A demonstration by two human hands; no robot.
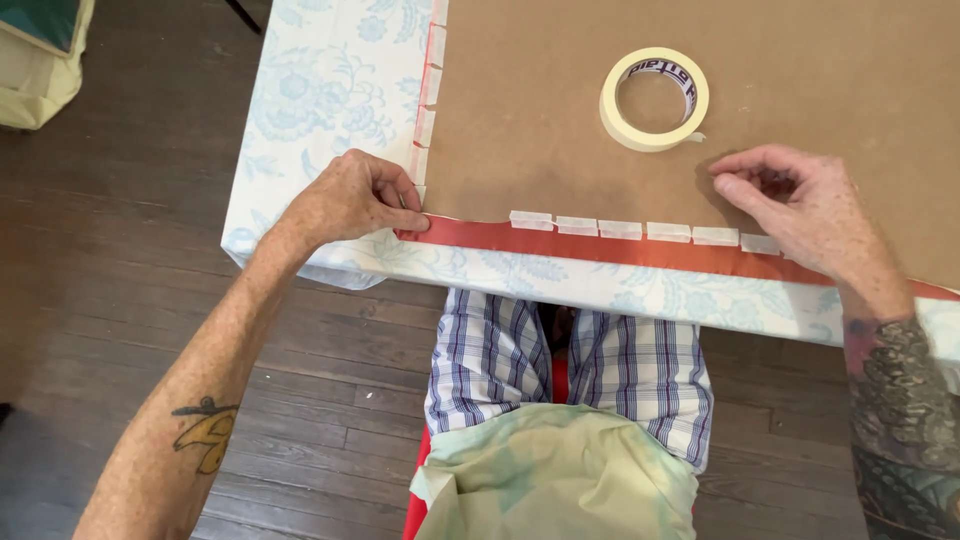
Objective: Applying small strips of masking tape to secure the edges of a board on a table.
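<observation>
Nearest me I see my lap, a plaid shirt [600, 365] over a pale green cloth [555, 470], with dark wooden floor [120, 300] open to the left and below. Just beyond runs the near edge of the surface, draped in a white cloth with a blue floral print [320, 90] that hangs over the front and the left corner.

On that edge lies a red strip [620, 248], folded up from under a brown board [800, 80] and running along its near side. My left hand [350, 200] sits at the board's near left corner, fingers curled narrow, thumb and forefinger pinching down on the end of the red strip. A row of short tape pieces [620, 228] bridges strip and board between my two hands; more pieces climb the board's left edge [430, 90].

My right hand [800, 205] rests on the board near the right end of that row, fingers bent together at a tape piece; I cannot tell whether it grips anything.

Farther in, a roll of masking tape [655, 98] lies flat on the board, apart from both hands, with bare board all around it.
</observation>
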